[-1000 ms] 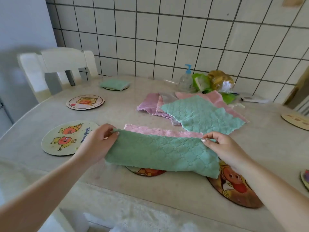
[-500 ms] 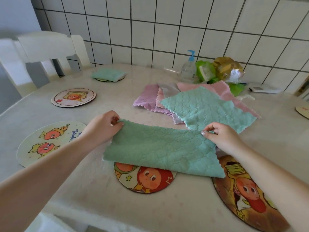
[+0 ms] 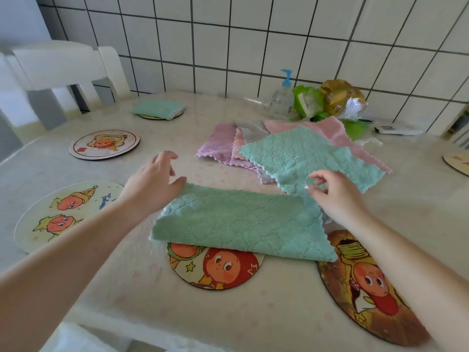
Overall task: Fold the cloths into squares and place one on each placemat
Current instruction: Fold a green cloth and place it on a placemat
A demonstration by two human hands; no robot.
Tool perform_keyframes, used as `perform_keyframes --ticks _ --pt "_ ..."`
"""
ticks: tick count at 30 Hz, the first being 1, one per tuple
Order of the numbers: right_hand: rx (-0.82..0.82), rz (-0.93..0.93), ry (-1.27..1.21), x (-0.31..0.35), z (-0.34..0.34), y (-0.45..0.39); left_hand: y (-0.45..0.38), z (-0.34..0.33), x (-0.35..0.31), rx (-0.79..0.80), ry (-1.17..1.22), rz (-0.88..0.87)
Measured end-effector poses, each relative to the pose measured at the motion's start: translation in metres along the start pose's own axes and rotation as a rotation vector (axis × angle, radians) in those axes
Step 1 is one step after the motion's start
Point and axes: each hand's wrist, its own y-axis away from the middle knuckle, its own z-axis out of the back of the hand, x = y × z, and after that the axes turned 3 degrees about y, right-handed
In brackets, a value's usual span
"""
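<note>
A green cloth (image 3: 241, 222), folded in half into a long strip, lies on the table over the top of a round cartoon placemat (image 3: 215, 269). My left hand (image 3: 154, 184) hovers at its far left corner with fingers spread, holding nothing. My right hand (image 3: 335, 194) is at the far right corner, fingers loosely bent and off the cloth. A pile of unfolded cloths (image 3: 291, 153), green on top of pink, grey and lilac, lies behind. One folded green cloth (image 3: 158, 110) sits on a far placemat.
More round placemats lie at the left (image 3: 63, 214), far left (image 3: 104, 144), near right (image 3: 368, 288) and right edge (image 3: 456, 162). A sanitiser bottle (image 3: 281, 97), green and gold bags (image 3: 327, 100) and a remote (image 3: 396, 130) stand by the tiled wall. A white chair (image 3: 58, 72) is at the back left.
Both hands folded the green cloth's near edge over to the far edge, laid it down on the table and let go. The view tilted downward.
</note>
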Motion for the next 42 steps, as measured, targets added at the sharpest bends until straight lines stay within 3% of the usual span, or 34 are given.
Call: perform_keyframes --ticks 2,6,10,19,32,34,38,42 --pt "0.027 0.149 0.043 0.024 -0.001 0.014 0.010 0.000 -0.019 -0.025 -0.020 -0.132" --pt "0.237 0.369 0.168 0.077 -0.028 0.039 0.032 -0.027 -0.067 0.170 -0.032 -0.338" --pt "0.365 0.302 0.251 0.087 -0.059 0.041 0.037 -0.053 -0.072 0.300 -0.192 -0.350" --pt "0.361 0.256 0.424 0.050 -0.053 0.041 0.036 -0.046 -0.056 0.360 -0.272 -0.246" --pt "0.423 0.153 0.523 0.013 -0.026 0.040 0.046 -0.028 -0.024 0.313 -0.260 -0.131" --pt "0.389 0.180 0.478 0.022 -0.021 0.032 0.054 -0.024 -0.031 0.214 -0.240 -0.205" --pt "0.357 0.308 0.138 0.056 -0.018 0.012 0.085 -0.018 -0.056 -0.003 -0.144 -0.508" --pt "0.374 0.322 0.107 0.082 -0.033 -0.009 0.103 -0.023 -0.068 0.022 -0.129 -0.572"
